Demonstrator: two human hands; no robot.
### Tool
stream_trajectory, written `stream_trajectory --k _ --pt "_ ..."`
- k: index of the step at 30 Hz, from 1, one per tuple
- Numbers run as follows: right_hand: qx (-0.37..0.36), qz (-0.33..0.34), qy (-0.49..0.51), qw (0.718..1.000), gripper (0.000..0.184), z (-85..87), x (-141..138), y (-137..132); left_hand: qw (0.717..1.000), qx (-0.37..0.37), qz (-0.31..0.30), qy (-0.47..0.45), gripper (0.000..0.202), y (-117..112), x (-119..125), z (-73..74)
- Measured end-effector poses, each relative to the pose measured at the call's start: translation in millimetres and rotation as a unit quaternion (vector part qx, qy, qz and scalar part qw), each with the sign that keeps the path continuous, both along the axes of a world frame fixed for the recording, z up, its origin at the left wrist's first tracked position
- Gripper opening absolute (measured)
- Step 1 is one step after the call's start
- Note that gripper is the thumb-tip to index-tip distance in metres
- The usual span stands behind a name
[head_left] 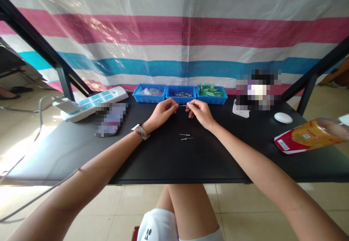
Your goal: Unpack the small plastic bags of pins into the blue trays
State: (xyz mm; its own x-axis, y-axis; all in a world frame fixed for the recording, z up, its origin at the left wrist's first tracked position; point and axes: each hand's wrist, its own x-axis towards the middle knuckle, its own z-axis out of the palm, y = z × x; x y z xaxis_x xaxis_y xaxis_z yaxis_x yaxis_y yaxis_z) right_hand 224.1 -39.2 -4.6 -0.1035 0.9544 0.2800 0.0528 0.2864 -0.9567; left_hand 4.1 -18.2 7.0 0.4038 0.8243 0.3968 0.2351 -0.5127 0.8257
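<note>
My left hand (165,110) and my right hand (201,112) meet just in front of the blue bins, each pinching one end of a thin silvery blind rivet (183,105). It lies level between the fingertips. Nearer to me on the black table (163,157), two more pieces lie loose, one blind rivet (184,135) just behind another rivet (187,138). Behind my hands, the middle blue bin (181,99) holds a pile of similar rivets (183,94). Clear plastic bags (152,91) fill the left bin, and green packets (209,89) the right one.
On the left are a white power strip (106,96) with a plugged-in adapter and a blurred phone (112,120). To the right stand a small white case (241,110), a white rounded object (283,118) and a drink bottle (308,135). A striped sheet (163,33) hangs behind.
</note>
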Motion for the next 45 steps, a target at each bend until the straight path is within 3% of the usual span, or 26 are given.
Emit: stream_trajectory --k 15,20,23,26,29,37,45 --pt "0.024 -0.019 -0.002 1.0 0.038 0.4 -1 -2 0.999 -0.002 0.01 0.04 0.046 -3 2 6.4" --pt "0.119 -0.207 -0.053 0.97 0.037 2.6 9 13 0.997 -0.045 -0.044 0.038 0.036 -5 1 7.2" --pt "0.141 -0.249 -0.16 0.945 0.043 3.1 20 21 0.989 -0.016 -0.114 0.093 0.027 -10 2 12.3" --pt "0.159 -0.247 -0.215 0.931 0.041 1.9 29 22 0.969 0.06 -0.176 0.161 0.023 -14 3 17.9" --pt "0.171 -0.244 -0.226 0.928 0.035 -0.3 32 20 0.956 0.091 -0.2 0.196 0.023 -15 4 19.6" --pt "0.174 -0.202 -0.248 0.932 0.032 0.4 28 16 0.959 0.087 -0.195 0.186 0.016 -11 5 12.5" --pt "0.199 -0.152 -0.314 0.916 0.026 3.8 22 6 0.957 0.076 -0.202 0.196 0.022 -20 6 19.1"
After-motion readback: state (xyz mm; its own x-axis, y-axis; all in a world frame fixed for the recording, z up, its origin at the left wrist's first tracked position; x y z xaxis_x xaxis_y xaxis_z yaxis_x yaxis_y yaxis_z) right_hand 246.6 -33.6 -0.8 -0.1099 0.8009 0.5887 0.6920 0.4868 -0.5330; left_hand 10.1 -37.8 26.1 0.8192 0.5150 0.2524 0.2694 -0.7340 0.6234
